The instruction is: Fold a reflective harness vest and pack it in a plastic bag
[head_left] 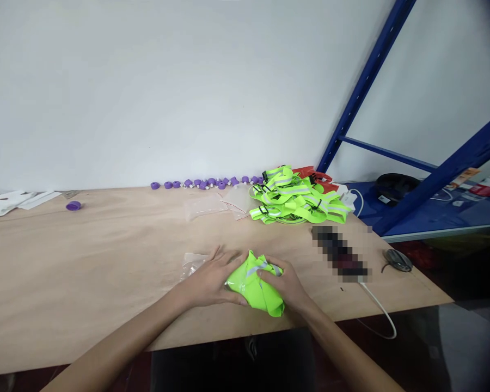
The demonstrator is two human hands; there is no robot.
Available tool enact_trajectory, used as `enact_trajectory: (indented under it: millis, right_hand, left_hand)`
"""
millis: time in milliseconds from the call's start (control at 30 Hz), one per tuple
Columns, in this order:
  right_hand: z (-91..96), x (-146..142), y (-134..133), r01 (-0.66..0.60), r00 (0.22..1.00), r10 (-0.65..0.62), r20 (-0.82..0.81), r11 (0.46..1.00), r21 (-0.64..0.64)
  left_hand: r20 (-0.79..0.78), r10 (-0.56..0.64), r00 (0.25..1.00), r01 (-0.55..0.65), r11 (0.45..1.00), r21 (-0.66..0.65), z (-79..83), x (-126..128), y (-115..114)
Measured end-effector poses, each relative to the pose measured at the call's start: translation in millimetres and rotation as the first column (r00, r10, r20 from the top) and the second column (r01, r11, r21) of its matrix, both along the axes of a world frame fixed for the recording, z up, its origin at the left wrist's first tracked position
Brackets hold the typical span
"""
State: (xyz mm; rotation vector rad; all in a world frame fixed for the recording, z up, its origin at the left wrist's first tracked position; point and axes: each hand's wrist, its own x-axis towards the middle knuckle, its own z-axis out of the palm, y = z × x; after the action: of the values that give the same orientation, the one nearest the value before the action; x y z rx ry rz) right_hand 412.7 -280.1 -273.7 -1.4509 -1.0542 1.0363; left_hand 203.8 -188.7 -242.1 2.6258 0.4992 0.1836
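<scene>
A folded neon-green vest with grey reflective strips [253,286] lies near the front edge of the wooden table [85,261]. My left hand [212,277] rests against its left side, fingers spread over the fabric and a clear plastic bag [191,263] beneath. My right hand [285,283] grips the vest's right side with curled fingers.
A heap of neon-green reflective straps [296,201] sits at the back right, with clear bags [218,206] beside it. Purple caps [204,183] line the wall; one lone cap [73,206] lies left. A blurred object with a white cable [343,256] lies to the right. A blue rack frame [433,174] stands beyond.
</scene>
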Motion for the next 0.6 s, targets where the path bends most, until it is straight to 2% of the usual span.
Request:
enact_trajectory:
  millis: [100, 200, 333, 433, 467, 533, 600]
  right_hand:
    - [1.1, 3, 0, -0.073, 0.997, 0.072, -0.027, 0.996, -0.046]
    - [2.8, 5, 1, -0.120, 0.989, 0.112, -0.092, 0.989, -0.084]
    - [5.5, 4, -1, -0.189, 0.980, 0.187, -0.063, 0.982, -0.030]
    - [9.4, -1, -8, -0.252, 0.968, 0.250, 0.035, 0.965, 0.072]
    - [11.0, -2, -11, -0.265, 0.963, 0.256, 0.086, 0.957, 0.119]
    - [14.7, -4, -15, -0.298, 0.948, 0.258, 0.185, 0.925, 0.237]
    - [18.6, -3, -17, -0.333, 0.934, 0.250, 0.257, 0.870, 0.364]
  left_hand:
    - [0.060, -0.046, 0.997, 0.047, 0.998, -0.028, 1.9, 1, 0]
    - [0.089, 0.001, 0.996, 0.007, 0.996, -0.083, -5.5, 2, -1]
    - [0.055, 0.048, 0.997, -0.030, 0.952, -0.303, -7.2, -1, 1]
    - [0.076, 0.018, 0.997, 0.023, 0.867, -0.498, 11.2, -6, 10]
    - [0.083, 0.035, 0.996, 0.011, 0.866, -0.500, 20.4, -8, 13]
    - [0.059, 0.058, 0.997, -0.026, 0.898, -0.439, 39.9, -10, 20]
    - [0.015, 0.010, 1.000, -0.003, 0.903, -0.431, 56.3, -11, 24]
